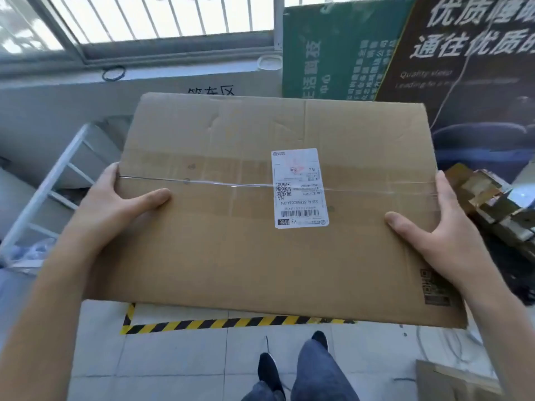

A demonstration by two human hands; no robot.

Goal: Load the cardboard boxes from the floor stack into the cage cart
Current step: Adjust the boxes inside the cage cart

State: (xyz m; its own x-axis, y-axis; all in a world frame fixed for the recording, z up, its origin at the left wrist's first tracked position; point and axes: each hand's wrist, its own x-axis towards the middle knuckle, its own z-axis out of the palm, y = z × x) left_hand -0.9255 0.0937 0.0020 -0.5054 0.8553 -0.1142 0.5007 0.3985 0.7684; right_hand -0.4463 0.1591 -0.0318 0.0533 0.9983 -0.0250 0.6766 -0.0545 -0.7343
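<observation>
Carrying: cardboard box [272,209], level above the hazard tape [231,324], my left hand [115,204] and right hand [434,227] clamped on opposite edges; I judge steady, even grip best toward the white cage frame [49,189] left of tape.

Brown cardboard, white label, warning stripes on pale floor.

The cardboard box [260,212] was plain tan-brown, with a white shipping label [299,188] printed in black and a dark printed code near one corner. On the pale grey tiled floor [173,363] ran yellow-and-black striped tape [231,324]. Behind stood a green sign [333,53] and a dark brown poster [477,68] with white lettering; a white metal frame [55,183] leaned at the side.
</observation>
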